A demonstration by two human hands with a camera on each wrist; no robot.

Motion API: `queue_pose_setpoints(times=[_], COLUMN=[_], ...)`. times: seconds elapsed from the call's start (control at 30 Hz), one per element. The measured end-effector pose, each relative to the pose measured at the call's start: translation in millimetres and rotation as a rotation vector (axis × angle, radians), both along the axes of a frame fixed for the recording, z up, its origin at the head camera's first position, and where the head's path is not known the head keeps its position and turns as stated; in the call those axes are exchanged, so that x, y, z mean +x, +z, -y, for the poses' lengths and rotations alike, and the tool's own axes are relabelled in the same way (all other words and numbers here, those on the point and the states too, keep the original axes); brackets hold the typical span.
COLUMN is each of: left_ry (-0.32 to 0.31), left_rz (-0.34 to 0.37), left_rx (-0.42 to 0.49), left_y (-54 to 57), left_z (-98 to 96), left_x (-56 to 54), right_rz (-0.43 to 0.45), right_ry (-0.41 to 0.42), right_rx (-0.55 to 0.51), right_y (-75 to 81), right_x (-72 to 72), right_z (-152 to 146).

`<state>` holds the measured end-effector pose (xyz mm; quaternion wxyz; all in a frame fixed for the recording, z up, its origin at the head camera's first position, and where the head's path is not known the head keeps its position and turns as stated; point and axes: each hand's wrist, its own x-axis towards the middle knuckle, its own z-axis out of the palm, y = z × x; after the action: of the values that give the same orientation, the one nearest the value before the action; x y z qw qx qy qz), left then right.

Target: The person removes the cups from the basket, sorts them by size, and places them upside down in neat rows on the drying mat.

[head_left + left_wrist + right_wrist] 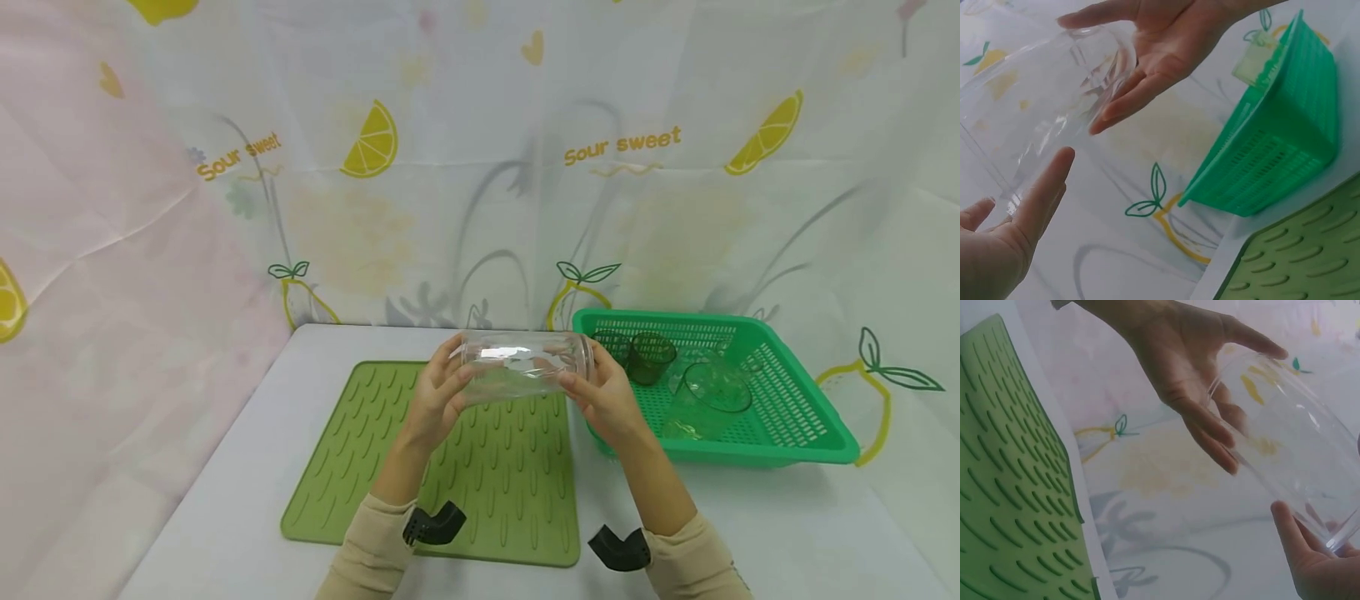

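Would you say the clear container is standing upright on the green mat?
No, the left hand and right hand hold the clear container sideways, off the green mat.

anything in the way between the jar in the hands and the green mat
Nothing visible stands in the way. The left hand and right hand hold the clear jar up sideways by its ends, and no other thing shows between it and the green mat. The basket stands beside the mat, to the right.
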<state>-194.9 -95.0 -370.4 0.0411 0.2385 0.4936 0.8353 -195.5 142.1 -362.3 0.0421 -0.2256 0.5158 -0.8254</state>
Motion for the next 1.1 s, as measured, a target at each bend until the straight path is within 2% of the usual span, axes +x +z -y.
queue_pose_setpoints(times=[0.17, 0.3, 0.53, 0.63, 0.87, 0.93, 1.03, 1.1], left_ry=[0.051, 0.114, 0.222, 0.305, 0.590, 0.649, 0.740, 0.782], left_rz=[-0.023, -0.040, -0.069, -0.090, -0.187, -0.221, -0.252, -0.242], left_rx=[-0.128, -0.240, -0.422, -0.515, -0.806, -0.889, -1.069, -1.179], left_y=[-9.5, -20.6, -40.0, -48.1, -66.3, -71.2, -77.4, -81.5], left_z=[12.7, 27.0, 47.1, 53.1, 65.7, 71.2, 81.5, 89.1], left_x=[7.5, 19.1, 41.5, 49.2, 64.8, 69.6, 78.0, 83.7], right_rz=[0.016, 0.057, 0.140, 0.172, 0.197, 0.198, 0.194, 0.196], right_ry=[-0.030, -0.064, -0.063, -0.058, -0.023, -0.012, -0.004, -0.003], right_rx=[0.038, 0.083, 0.107, 0.121, 0.140, 0.146, 0.161, 0.164], right_y=[-0.5, -0.4, 0.3, -0.1, 0.1, 0.5, 1.4, 2.0], right_x=[-3.4, -8.8, -23.0, -30.1, -44.1, -48.1, -54.3, -58.4], right_z=[-2, -3, 0, 3, 12, 14, 18, 21])
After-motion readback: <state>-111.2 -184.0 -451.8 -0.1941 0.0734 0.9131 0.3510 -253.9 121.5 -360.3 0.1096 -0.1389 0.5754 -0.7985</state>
